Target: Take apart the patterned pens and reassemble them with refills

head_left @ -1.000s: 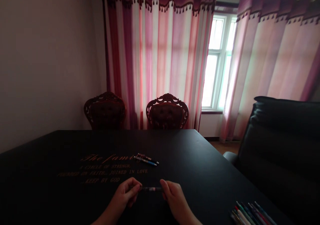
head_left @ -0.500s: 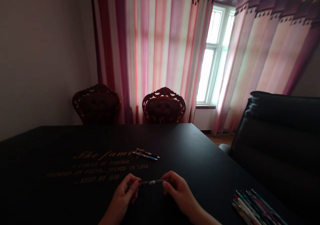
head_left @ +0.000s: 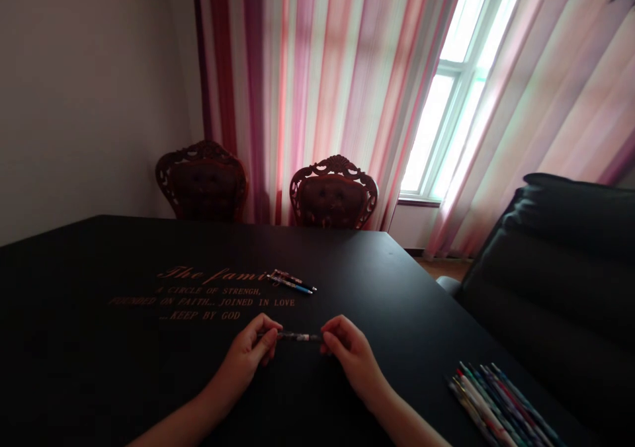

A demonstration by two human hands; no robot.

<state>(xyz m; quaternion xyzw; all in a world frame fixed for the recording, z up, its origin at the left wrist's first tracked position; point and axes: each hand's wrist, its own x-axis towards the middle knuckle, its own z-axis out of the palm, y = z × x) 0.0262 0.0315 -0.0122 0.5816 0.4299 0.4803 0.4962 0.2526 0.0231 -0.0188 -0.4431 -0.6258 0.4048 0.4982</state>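
Observation:
A dark pen [head_left: 300, 336] with a pale patch near its middle lies level between my two hands, above the black table [head_left: 278, 401]. My left hand [head_left: 254, 342] pinches one end between thumb and fingers. At the other end my right hand [head_left: 350, 346] has its thumb and fingertips closed on the pen. Beyond them, two pens rest close together on the table: a blue-barrelled pen [head_left: 292, 285] in front and a darker pen [head_left: 295, 279] just behind it.
A bunch of several pens [head_left: 501, 401] lies at the table's right edge. Gold lettering [head_left: 213, 295] marks the tabletop on the left. Two carved chairs [head_left: 335, 192] stand behind the far edge, before striped curtains [head_left: 322, 90]. A black padded armchair [head_left: 550, 268] is on the right.
The view has tipped down and shifted, so the table and hands appear higher in the picture. Both hands still hold the same pen at its ends.

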